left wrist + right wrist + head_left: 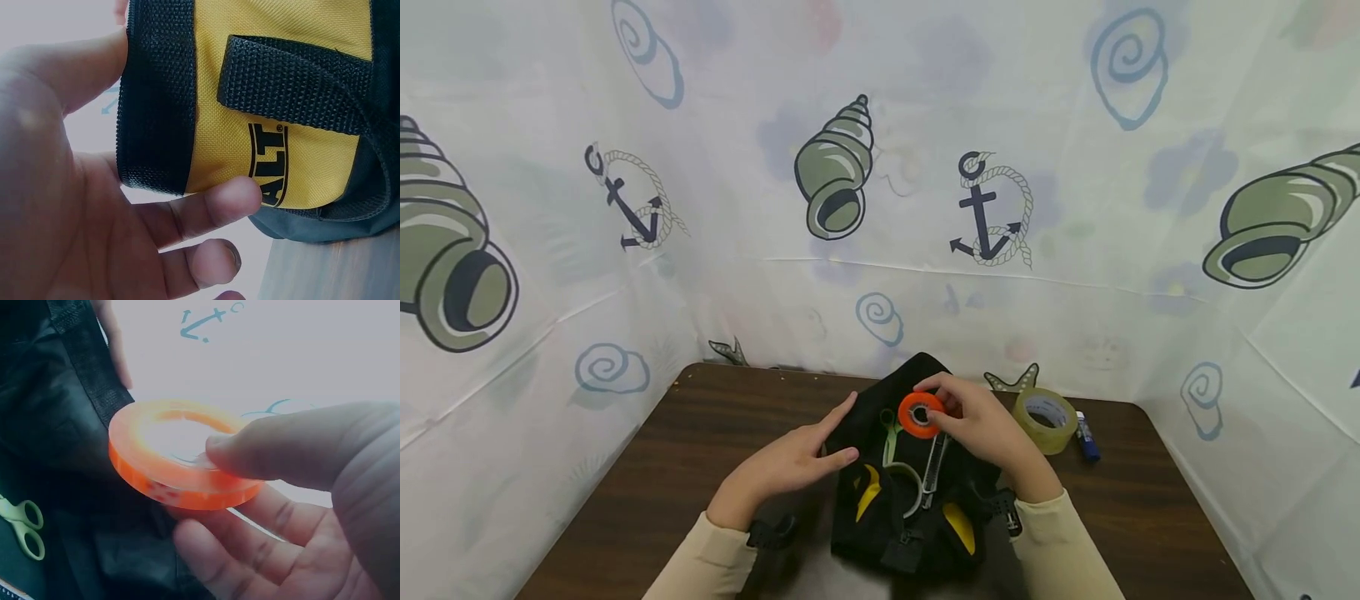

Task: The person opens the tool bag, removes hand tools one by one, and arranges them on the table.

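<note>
A black and yellow tool bag [868, 537] stands unzipped at the middle of the table. My left hand [790, 467] holds its left rim, and in the left wrist view some fingers lie along the outer yellow panel [225, 153], with the thumb at the zip edge. Above the opening, my right hand [981, 417] pinches an orange roll of tape [912, 427] between thumb and fingers. Inside the bag are light green scissors [891, 435], a utility knife [934, 468] and a pale ring, perhaps another tape roll [916, 477]. The bag's bottom is hidden.
A wide roll of clear packing tape [1033, 433] stands on the brown table [715, 408], right of the bag. Beside it lies a blue glue stick [1087, 438]. A patterned sheet [917, 308] hangs behind the table and along both sides.
</note>
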A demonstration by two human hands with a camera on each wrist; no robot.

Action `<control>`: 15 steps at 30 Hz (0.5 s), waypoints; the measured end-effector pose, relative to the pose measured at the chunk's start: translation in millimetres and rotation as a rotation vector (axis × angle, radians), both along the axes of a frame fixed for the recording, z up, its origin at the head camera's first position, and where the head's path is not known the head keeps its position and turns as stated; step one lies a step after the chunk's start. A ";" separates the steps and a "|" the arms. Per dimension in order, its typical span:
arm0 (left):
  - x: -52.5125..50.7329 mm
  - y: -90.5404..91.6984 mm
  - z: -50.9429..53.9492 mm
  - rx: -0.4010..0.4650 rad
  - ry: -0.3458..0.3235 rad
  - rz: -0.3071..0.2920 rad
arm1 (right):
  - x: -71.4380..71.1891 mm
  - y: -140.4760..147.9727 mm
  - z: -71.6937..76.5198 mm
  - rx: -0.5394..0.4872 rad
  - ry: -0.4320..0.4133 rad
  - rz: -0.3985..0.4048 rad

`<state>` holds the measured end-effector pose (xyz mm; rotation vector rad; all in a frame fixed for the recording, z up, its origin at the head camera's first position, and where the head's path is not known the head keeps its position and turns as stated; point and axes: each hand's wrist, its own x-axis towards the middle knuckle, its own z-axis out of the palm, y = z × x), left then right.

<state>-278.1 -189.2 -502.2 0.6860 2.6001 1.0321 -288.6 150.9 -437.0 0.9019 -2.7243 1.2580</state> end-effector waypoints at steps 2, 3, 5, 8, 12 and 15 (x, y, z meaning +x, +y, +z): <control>-0.2 0.2 0.2 -0.002 0.000 -0.002 | 3.6 2.3 -1.9 -0.023 0.008 -0.016; -0.2 0.2 0.4 -0.003 0.001 -0.002 | 5.5 3.3 -2.8 -0.036 0.012 -0.025; -0.3 -0.1 0.8 -0.006 0.004 -0.003 | 8.9 4.3 -4.1 -0.070 0.014 -0.049; -0.3 -0.8 1.7 -0.008 0.012 0.000 | 13.4 4.8 -5.9 -0.127 0.023 -0.086; 0.0 -0.6 2.4 -0.012 0.017 -0.001 | 18.4 8.9 -11.7 -0.193 0.066 -0.119; -0.1 0.2 2.2 -0.008 0.014 -0.005 | 21.4 15.0 -16.4 -0.238 0.123 -0.167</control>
